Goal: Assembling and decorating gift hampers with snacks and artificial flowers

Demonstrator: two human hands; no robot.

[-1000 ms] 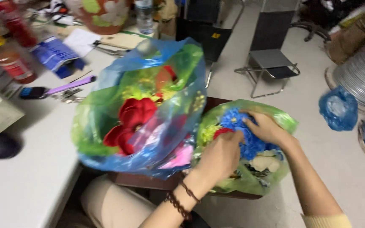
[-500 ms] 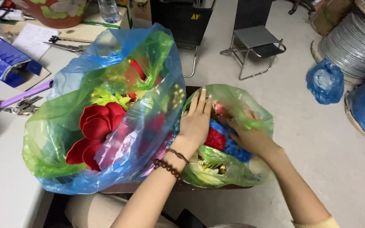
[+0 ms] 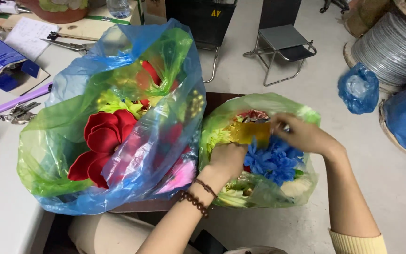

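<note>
Presently both hands work inside the green bag of artificial flowers beside the table's edge — left hand closed among blue blooms, right hand pinching a yellow piece.

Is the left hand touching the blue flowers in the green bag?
Touching. The head view shows the left hand pressed against the blue flowers inside the green bag, no gap.

Bright, even indoor light, soft shadows, glare on blue plastic bag, motion blur at right hand, wide-angle edge distortion
</note>
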